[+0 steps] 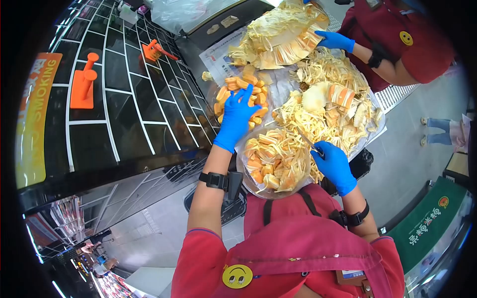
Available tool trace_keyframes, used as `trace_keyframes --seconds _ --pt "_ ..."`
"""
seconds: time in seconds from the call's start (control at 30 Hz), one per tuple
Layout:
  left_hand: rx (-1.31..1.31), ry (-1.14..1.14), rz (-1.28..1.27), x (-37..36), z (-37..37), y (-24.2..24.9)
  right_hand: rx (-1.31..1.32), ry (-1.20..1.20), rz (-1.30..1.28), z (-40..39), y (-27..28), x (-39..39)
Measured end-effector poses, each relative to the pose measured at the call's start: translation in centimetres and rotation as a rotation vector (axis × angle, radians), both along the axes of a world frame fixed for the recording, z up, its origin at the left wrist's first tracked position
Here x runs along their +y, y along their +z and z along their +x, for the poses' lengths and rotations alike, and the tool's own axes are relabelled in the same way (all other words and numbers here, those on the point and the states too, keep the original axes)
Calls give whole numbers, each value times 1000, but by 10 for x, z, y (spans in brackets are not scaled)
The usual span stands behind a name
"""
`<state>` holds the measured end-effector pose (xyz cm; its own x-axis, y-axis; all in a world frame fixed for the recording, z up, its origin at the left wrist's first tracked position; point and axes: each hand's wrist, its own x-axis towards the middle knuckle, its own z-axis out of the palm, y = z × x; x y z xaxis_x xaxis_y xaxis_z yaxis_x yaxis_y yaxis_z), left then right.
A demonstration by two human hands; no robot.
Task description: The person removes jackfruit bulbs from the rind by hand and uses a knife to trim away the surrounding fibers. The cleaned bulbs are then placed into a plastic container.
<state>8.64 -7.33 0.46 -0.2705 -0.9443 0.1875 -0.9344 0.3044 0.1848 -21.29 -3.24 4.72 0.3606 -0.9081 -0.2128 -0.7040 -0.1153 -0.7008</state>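
Note:
My left hand (237, 117), in a blue glove, lies over a pile of orange jackfruit pods (259, 90) by the tiled wall. Its fingers are spread and touch the pods; nothing shows gripped in them. In my right hand (335, 166), also gloved, is a knife (309, 142), its blade pointing up and left toward yellow jackfruit strands (304, 116). Between my hands, close to my body, a clear bowl (258, 190) holds pods mixed with pale fibres (280, 151). A cut jackfruit piece (341, 95) with orange pods showing rests among the scraps.
A large opened jackfruit section (278, 37) lies at the far end, touched by a co-worker's gloved hand (335, 40). Newspaper (218, 58) lies under the far-left edge. Orange holders (83, 84) stick out from the black tiled wall (134, 109). A green-covered counter (422, 218) stands at right.

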Motion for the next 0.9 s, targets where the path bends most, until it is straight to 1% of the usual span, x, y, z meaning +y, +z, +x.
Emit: trace_keyframes --seconds 0.03,0.1,0.23,0.27,0.33,0.4,0.53,0.63,0.7,0.83,0.9 --pt "-1 -3 3 2 -1 -1 0 -2 -2 0 -2 0" --pt "-165 -62 164 3 0 -3 -3 -4 -2 0 -3 -1" --pt "-140 -87 180 0 2 -13 -4 39 -15 3 -6 -2" --pt "-135 -82 144 -2 7 -23 -13 48 -31 3 -6 -2" --pt "-132 -78 107 -4 7 -22 -13 52 -22 3 -4 -3" --pt "-151 -66 214 -5 6 -18 -12 56 -14 3 -4 -4" --pt "-145 -78 198 -9 4 -15 -8 72 -17 4 -3 -6" --pt "-125 -74 244 -13 1 -12 -9 75 -11 5 -3 -7" --pt "-208 -140 236 -18 1 -15 -11 77 -17 5 -2 -8" --pt "-227 -165 229 -24 3 -17 -12 76 -3 3 0 -9" --pt "-315 -227 219 -26 2 -18 -19 60 2 2 0 -9"
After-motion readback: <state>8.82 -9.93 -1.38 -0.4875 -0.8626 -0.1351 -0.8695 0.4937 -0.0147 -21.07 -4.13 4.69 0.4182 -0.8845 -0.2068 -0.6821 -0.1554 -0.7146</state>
